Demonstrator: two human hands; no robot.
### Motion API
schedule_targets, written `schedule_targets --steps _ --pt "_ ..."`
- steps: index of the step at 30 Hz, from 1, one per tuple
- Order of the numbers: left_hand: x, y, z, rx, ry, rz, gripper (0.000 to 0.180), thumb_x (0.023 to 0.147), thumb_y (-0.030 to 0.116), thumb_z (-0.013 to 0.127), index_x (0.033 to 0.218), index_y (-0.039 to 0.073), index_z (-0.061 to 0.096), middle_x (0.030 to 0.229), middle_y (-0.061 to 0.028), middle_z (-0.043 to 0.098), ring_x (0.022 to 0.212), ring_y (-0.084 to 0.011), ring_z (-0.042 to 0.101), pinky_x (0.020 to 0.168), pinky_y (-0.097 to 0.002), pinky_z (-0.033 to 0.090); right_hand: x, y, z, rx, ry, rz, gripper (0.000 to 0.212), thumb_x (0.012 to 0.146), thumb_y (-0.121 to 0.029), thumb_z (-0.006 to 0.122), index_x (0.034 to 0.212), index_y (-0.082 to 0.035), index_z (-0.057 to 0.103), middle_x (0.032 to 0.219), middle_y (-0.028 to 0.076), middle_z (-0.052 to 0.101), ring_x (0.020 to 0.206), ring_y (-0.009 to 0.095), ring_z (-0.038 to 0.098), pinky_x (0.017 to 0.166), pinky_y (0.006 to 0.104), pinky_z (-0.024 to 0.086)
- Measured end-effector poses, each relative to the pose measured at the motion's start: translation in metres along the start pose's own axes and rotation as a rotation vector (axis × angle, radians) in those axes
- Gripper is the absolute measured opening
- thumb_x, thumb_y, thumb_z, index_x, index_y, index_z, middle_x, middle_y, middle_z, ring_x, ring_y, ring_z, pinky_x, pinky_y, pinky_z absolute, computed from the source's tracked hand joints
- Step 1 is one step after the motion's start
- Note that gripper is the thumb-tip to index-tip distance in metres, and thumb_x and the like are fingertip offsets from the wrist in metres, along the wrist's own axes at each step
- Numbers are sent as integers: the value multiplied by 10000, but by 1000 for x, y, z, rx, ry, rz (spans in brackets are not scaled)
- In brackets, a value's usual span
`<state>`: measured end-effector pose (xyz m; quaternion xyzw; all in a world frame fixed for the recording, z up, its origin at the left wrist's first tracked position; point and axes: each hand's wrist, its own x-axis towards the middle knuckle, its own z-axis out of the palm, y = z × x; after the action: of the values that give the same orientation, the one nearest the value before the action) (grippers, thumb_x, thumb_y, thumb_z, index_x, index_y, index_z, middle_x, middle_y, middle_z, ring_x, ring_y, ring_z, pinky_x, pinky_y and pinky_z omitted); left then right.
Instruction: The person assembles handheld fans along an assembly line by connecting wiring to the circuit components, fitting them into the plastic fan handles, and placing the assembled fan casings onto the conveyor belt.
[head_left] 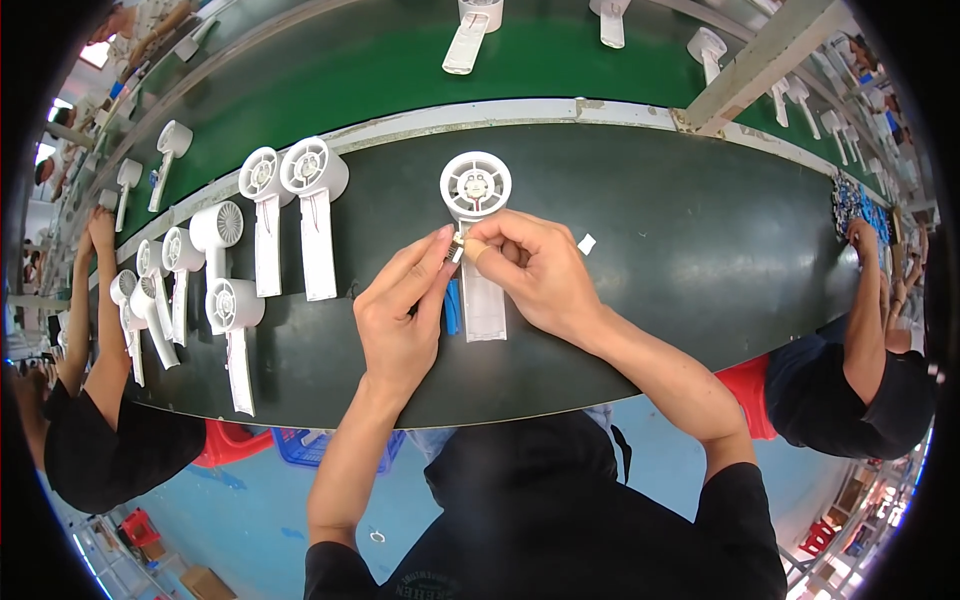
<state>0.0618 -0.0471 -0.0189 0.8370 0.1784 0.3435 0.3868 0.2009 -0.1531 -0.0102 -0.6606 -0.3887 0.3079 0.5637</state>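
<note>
A white handheld fan housing [484, 310] lies in front of me on the dark table, its round slotted head [476, 186] away from me and its open handle toward me. Over the top of that handle, my left hand [402, 300] pinches a small circuit board [456, 248] between thumb and fingers. My right hand [535, 268] meets it from the other side, thumb and fingertips closed at the board; whatever else they grip is too small to make out. Beside the handle, partly covered by my left hand, is a blue part [453, 308].
Several white fan housings [315, 220] stand grouped on the table's left. A small white scrap [587, 244] lies right of my right hand. Beyond the table's rail [500, 115], a green conveyor belt [390, 75] carries more housings. Co-workers sit at both sides; a metal post [765, 65] rises far right.
</note>
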Motion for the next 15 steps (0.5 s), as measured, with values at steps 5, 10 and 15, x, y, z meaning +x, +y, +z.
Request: schedule_targets --steps 5,10,15 --pt "-1 -1 1 12 36 -5 321 854 -69 693 1167 -1 709 1095 -163 723 927 -223 719 781 -291 574 0 -1 2 26 14 33 98 947 -93 647 951 -2 681 701 -65 557 598 4 395 532 218 330" --pt "0 -1 -1 3 5 -16 327 849 -65 699 1168 6 712 1093 -158 723 920 -216 717 770 -288 571 0 2 2 60 15 76 95 943 -94 653 945 -3 680 715 -64 569 603 3 412 536 211 340" --pt "-3 -1 -2 -11 -40 -43 341 847 -63 703 1180 12 708 1083 -150 723 896 -206 711 757 -285 566 0 9 -1 -68 46 -118 60 889 -56 698 907 -9 666 752 -32 596 596 17 451 520 216 358"
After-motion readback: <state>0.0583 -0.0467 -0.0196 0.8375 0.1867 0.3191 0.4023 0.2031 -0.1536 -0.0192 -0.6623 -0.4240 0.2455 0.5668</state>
